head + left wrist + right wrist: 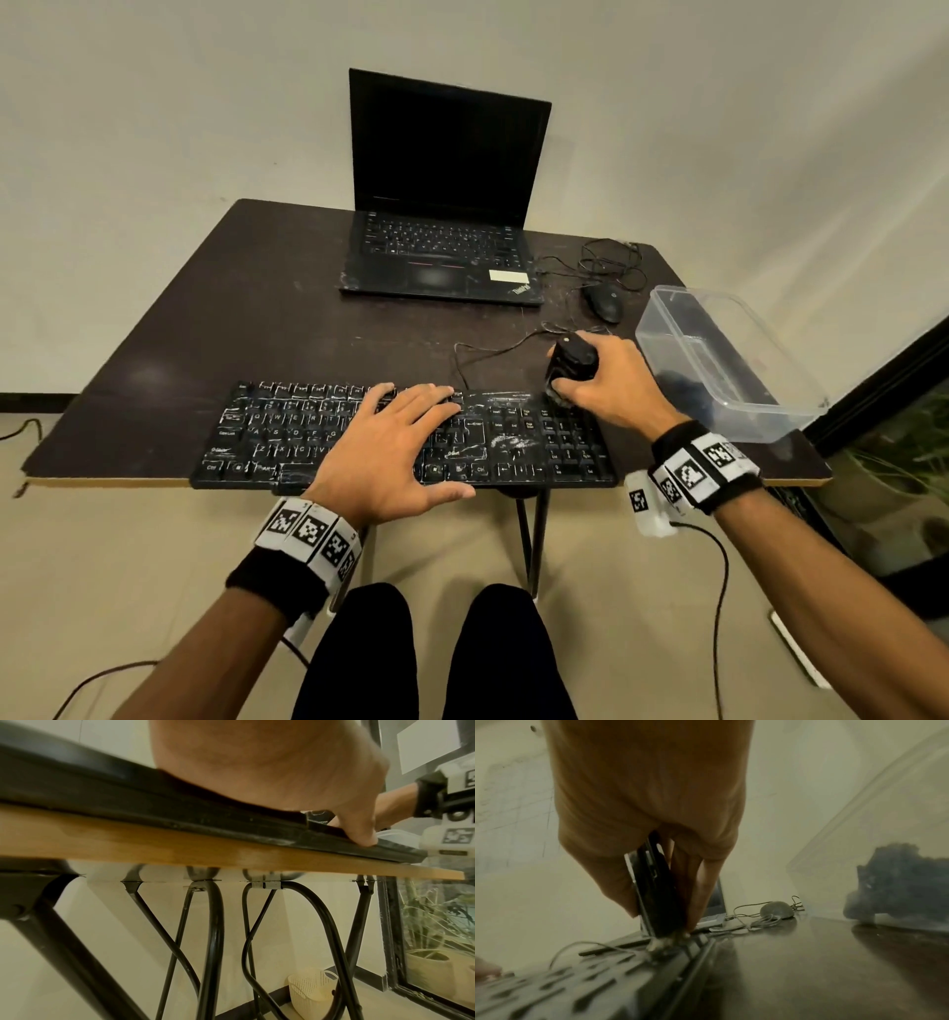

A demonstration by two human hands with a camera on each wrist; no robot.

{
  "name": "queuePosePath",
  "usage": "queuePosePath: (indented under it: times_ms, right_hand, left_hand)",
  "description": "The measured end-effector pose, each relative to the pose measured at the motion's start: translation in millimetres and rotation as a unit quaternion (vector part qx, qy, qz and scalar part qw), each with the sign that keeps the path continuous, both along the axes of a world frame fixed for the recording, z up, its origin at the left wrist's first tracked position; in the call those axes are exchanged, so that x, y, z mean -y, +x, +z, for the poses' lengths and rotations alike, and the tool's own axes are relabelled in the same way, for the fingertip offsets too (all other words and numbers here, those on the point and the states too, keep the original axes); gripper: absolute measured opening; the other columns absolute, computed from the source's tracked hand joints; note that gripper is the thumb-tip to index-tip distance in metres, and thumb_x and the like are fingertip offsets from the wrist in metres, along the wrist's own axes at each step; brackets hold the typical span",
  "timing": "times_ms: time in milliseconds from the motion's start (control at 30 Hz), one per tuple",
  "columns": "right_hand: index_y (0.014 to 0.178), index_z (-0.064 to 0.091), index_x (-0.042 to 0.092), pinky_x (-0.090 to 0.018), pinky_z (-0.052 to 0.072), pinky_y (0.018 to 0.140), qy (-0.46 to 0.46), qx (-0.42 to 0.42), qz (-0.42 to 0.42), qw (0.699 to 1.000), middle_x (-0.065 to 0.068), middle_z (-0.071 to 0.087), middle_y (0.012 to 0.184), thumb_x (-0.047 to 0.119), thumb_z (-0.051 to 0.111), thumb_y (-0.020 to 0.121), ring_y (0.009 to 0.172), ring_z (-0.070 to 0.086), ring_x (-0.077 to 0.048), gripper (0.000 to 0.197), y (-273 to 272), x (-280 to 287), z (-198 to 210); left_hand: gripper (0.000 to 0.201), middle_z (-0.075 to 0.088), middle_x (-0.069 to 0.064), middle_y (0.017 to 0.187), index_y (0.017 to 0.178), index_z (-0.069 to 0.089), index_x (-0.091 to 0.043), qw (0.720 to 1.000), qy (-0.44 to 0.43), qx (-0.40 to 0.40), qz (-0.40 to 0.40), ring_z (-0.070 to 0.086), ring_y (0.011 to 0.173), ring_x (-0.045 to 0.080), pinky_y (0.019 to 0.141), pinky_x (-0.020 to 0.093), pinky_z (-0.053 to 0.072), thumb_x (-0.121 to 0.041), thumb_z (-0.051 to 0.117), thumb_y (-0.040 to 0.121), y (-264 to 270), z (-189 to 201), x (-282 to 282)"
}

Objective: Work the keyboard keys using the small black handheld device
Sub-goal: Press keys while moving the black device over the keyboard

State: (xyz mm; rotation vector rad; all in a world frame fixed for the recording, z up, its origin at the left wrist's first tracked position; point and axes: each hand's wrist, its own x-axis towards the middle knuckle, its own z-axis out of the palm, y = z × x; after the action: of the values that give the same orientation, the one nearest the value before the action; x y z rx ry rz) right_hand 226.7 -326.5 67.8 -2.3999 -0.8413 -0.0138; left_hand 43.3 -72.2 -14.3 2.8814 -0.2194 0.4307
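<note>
A worn black keyboard (267, 437) lies along the table's near edge. My left hand (395, 442) rests flat on its middle keys with straight, spread fingers, the thumb (359, 833) on the front edge of the keyboard (180, 815). My right hand (606, 380) grips the small black handheld device (572, 362) upright over the far right corner of the keyboard, above the number pad. In the right wrist view the device (657, 898) stands between my fingers with its lower tip touching the keyboard (577, 988) at its back edge.
An open black laptop (441, 205) with a dark screen stands at the back of the dark table (257, 308). A wired mouse (603, 302) and loose cable lie right of it. A clear plastic box (719, 360) sits at the right edge.
</note>
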Motion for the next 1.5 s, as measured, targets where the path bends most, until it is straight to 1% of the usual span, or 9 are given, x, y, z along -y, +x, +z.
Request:
queuePosePath:
  times_ms: [300, 400, 567, 800, 933, 1067, 1200, 1367, 1500]
  right_hand:
    - [0.090, 0.076, 0.020, -0.032, 0.056, 0.076, -0.028, 0.005, 0.011, 1.000, 0.004, 0.078, 0.083, 0.017, 0.083, 0.073, 0.081, 0.073, -0.016, 0.018, 6, -11, 6]
    - [0.096, 0.080, 0.026, -0.023, 0.058, 0.080, -0.033, -0.034, 0.093, 0.995, 0.011, 0.080, 0.091, 0.014, 0.087, 0.073, 0.086, 0.075, -0.004, 0.027, -5, -15, 6]
    - [0.092, 0.077, 0.022, -0.035, 0.060, 0.077, -0.032, -0.014, 0.033, 0.999, 0.006, 0.079, 0.086, 0.014, 0.087, 0.072, 0.082, 0.074, -0.011, 0.024, 6, -18, 13]
    - [0.095, 0.077, 0.024, -0.031, 0.060, 0.080, -0.056, -0.001, 0.053, 0.997, 0.009, 0.079, 0.086, 0.014, 0.084, 0.074, 0.083, 0.075, -0.010, 0.025, 5, -15, 14]
    - [0.100, 0.079, 0.024, -0.017, 0.056, 0.079, -0.051, -0.029, 0.112, 0.992, 0.014, 0.078, 0.092, 0.011, 0.086, 0.077, 0.087, 0.074, -0.001, 0.027, -1, -12, 13]
    - [0.100, 0.080, 0.021, -0.032, 0.062, 0.082, -0.036, -0.025, 0.060, 0.997, 0.009, 0.081, 0.089, 0.012, 0.085, 0.075, 0.081, 0.075, -0.003, 0.027, 6, -9, 16]
    - [0.103, 0.079, 0.022, -0.013, 0.053, 0.072, -0.048, -0.038, 0.138, 0.989, 0.015, 0.077, 0.092, 0.009, 0.085, 0.080, 0.080, 0.072, 0.004, 0.027, -8, -16, 12]
    - [0.096, 0.077, 0.022, -0.036, 0.061, 0.079, -0.039, -0.018, 0.098, 0.994, 0.007, 0.078, 0.089, 0.014, 0.083, 0.074, 0.080, 0.074, -0.008, 0.024, 3, -19, 16]
    - [0.101, 0.078, 0.021, -0.019, 0.057, 0.070, -0.052, -0.032, 0.151, 0.987, 0.009, 0.078, 0.091, 0.011, 0.086, 0.079, 0.078, 0.073, -0.001, 0.026, -6, -25, 12]
  left_hand:
    - [0.105, 0.036, -0.011, 0.168, 0.157, 0.046, -0.027, 1.000, -0.001, -0.014, -0.001, 0.031, 0.156, 0.011, 0.131, 0.050, 0.013, -0.099, 0.039, 0.081, 0, -1, -2]
    - [0.106, 0.037, -0.011, 0.168, 0.157, 0.047, -0.027, 1.000, -0.018, -0.013, 0.000, 0.032, 0.156, 0.012, 0.130, 0.052, 0.015, -0.100, 0.038, 0.080, 0, 0, -2]
    - [0.109, 0.034, -0.014, 0.168, 0.158, 0.046, -0.029, 0.999, -0.016, -0.029, 0.000, 0.029, 0.157, 0.010, 0.132, 0.050, 0.010, -0.103, 0.036, 0.078, 0, 3, -2]
    - [0.113, 0.031, -0.020, 0.167, 0.157, 0.044, -0.034, 0.998, -0.043, -0.049, 0.001, 0.024, 0.156, 0.001, 0.131, 0.037, 0.000, -0.105, 0.045, 0.069, 4, 12, -3]
    - [0.112, 0.030, -0.020, 0.167, 0.158, 0.041, -0.034, 0.998, -0.040, -0.051, 0.001, 0.024, 0.156, 0.002, 0.132, 0.040, 0.003, -0.103, 0.047, 0.070, 5, 16, -2]
    - [0.112, 0.035, -0.019, 0.165, 0.154, 0.048, -0.034, 0.998, -0.053, -0.038, 0.005, 0.030, 0.154, 0.003, 0.132, 0.042, 0.008, -0.104, 0.049, 0.067, 6, 13, 1]
    - [0.112, 0.035, -0.018, 0.166, 0.155, 0.049, -0.034, 0.997, -0.068, -0.041, 0.009, 0.028, 0.155, 0.001, 0.133, 0.041, 0.008, -0.102, 0.054, 0.066, 5, 13, 1]
    - [0.112, 0.035, -0.018, 0.167, 0.155, 0.049, -0.032, 0.996, -0.070, -0.045, 0.011, 0.027, 0.155, 0.001, 0.133, 0.036, 0.002, -0.099, 0.057, 0.066, 3, 14, 4]
    - [0.113, 0.030, -0.019, 0.168, 0.158, 0.044, -0.032, 0.996, -0.063, -0.055, 0.014, 0.023, 0.157, 0.003, 0.133, 0.037, 0.001, -0.100, 0.054, 0.068, 3, 16, 5]
